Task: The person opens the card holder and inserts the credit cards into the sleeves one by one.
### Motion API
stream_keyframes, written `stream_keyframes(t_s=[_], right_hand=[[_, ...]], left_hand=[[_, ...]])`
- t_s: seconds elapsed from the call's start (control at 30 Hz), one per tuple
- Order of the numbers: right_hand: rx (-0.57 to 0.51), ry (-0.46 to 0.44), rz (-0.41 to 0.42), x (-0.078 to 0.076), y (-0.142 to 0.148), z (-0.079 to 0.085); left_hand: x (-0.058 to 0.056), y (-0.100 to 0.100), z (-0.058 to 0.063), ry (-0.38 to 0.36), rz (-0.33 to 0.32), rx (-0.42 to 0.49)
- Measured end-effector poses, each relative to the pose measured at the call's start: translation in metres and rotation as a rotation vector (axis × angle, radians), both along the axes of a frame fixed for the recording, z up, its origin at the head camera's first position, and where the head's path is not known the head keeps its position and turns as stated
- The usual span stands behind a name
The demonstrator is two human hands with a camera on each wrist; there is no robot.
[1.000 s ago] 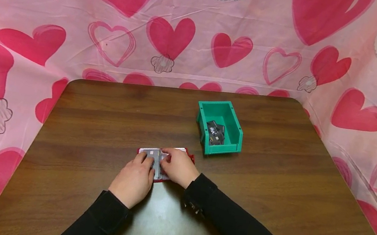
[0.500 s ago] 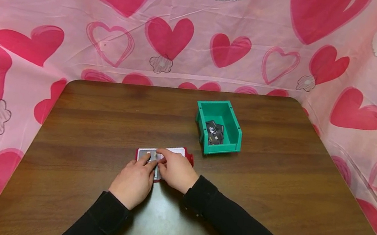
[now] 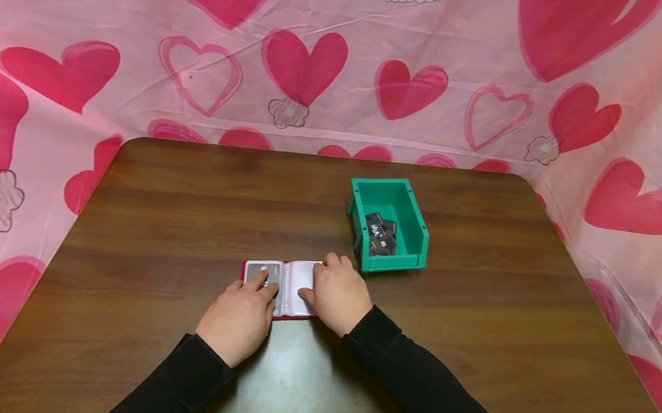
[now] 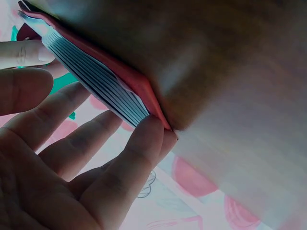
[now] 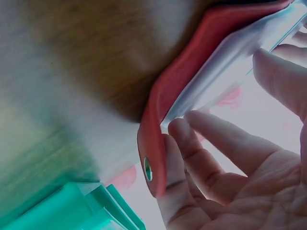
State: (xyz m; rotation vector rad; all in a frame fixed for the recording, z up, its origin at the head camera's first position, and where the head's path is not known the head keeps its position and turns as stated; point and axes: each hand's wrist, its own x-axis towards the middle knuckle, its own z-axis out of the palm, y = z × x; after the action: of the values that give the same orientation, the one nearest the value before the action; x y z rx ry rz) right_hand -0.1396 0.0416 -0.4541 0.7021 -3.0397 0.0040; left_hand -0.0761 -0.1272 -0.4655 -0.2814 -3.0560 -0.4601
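A red card holder (image 3: 294, 316) lies spread open on the table, with a grey card (image 3: 274, 271) on its left page and a white right page (image 3: 300, 279). My left hand (image 3: 238, 315) rests extended fingers on the left page. In the left wrist view, its fingertips touch the thick stack of clear sleeves (image 4: 91, 72) and the red cover (image 4: 127, 73). My right hand (image 3: 342, 297) lies over the right page, thumb on the white surface. The right wrist view has its fingertips against the sleeve edge and the red snap strap (image 5: 152, 129).
Behind the right hand stands a green bin (image 3: 393, 264) holding several black cards (image 3: 380, 235), one printed "VIP". The brown wooden table (image 3: 185, 211) is backed by a pink heart-patterned cloth (image 3: 361, 29).
My right hand has moved right from the holder's middle to its right edge, uncovering the white right page. The left hand stays on the left page.
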Motion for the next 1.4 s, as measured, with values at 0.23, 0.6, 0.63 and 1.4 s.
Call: stream_keyframes(t_s=[0.23,0.6,0.63,1.4], right_hand=[[0.025,0.034,0.044,0.0,0.001,-0.003],[-0.256,-0.183,-0.018,-0.004,-0.003,0.003],[-0.315,-0.227,-0.04,-0.005,-0.003,0.005],[-0.437,-0.398,0.018,-0.011,-0.007,0.007]], left_hand=[[0.0,0.001,0.001,-0.017,0.005,-0.004],[0.002,0.0,0.0,0.066,-0.013,0.006],[0.002,0.0,-0.001,0.065,-0.015,0.006],[0.002,-0.002,0.002,0.004,-0.014,0.017]])
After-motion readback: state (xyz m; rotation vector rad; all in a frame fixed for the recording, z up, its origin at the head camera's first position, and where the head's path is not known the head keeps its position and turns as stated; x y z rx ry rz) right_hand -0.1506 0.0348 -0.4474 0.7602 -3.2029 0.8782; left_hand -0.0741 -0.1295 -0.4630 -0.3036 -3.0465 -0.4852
